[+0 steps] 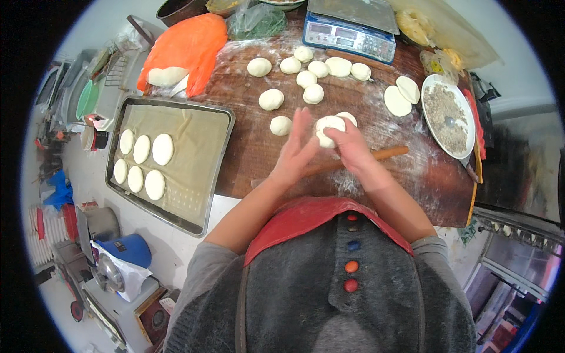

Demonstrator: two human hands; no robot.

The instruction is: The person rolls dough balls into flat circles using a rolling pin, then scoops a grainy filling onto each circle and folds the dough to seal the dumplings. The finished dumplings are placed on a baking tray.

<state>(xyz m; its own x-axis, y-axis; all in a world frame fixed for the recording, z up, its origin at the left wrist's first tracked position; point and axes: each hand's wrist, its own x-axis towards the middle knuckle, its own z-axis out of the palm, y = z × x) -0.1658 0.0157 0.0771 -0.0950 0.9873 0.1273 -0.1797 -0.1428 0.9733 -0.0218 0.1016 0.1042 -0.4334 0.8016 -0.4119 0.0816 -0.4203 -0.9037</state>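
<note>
My right hand grips a lump of pale dough above the floured wooden table. Just left of that dough, my left hand is raised with its fingers apart, slightly blurred, and appears to hold nothing. Another dough piece shows behind the held one. Beneath my forearms lies a wooden rolling pin, partly hidden. Several dough balls rest on the table beyond my hands. Two flattened dough rounds overlap at the right, beside a white oval plate of crumbly filling.
A lined metal baking tray with several flat dough rounds stands on the left. Behind it, an orange plastic bag partly covers a dough piece. A blue digital scale and bagged food stand along the far edge.
</note>
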